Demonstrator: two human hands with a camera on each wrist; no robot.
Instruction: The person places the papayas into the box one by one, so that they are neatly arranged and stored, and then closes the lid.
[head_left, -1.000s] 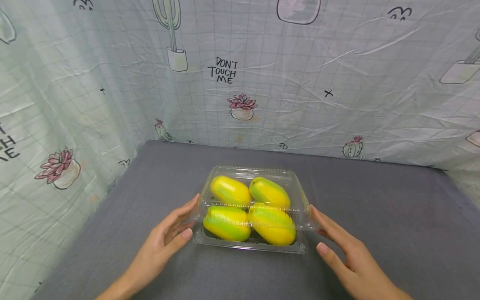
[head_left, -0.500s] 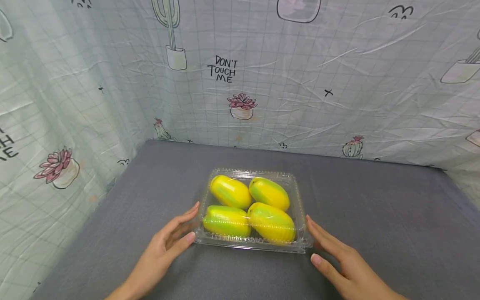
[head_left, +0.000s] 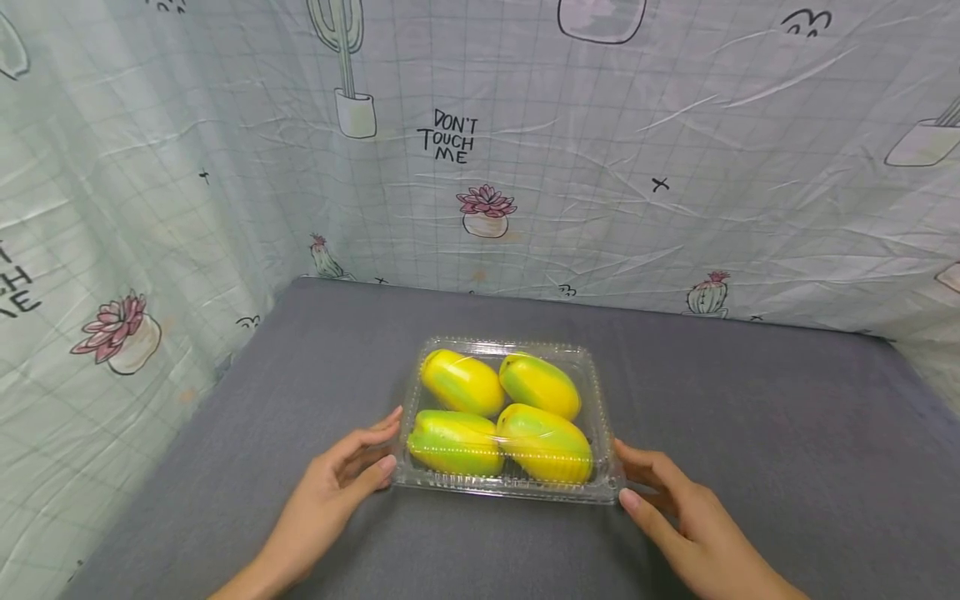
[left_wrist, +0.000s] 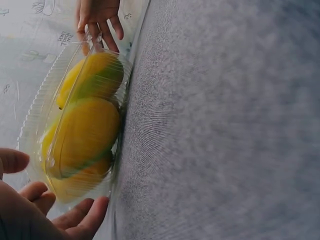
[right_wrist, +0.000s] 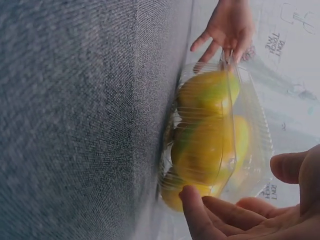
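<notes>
A clear plastic clamshell box [head_left: 510,493] sits on the grey cloth with its lid down over several yellow-green mangoes [head_left: 540,442], laid in two rows. My left hand [head_left: 330,492] is at the box's left side, thumb tip at the front left corner and fingers loosely bent along the wall. At the opposite side is my right hand [head_left: 686,517], its thumb at the front right corner and fingertips against the side. Both wrist views show relaxed fingers at the box ends; in the right wrist view the right thumb [right_wrist: 287,167] stands apart from the fingers.
Grey cloth [head_left: 750,417] covers the table under the box. Behind and to the left hangs a pale curtain [head_left: 570,150] printed with potted cacti and lettering, its lower edge meeting the back of the table.
The lid has come down from partly raised to flat over the box. My right hand has moved down the side, its thumb coming to the front right corner. The left hand has shifted slightly.
</notes>
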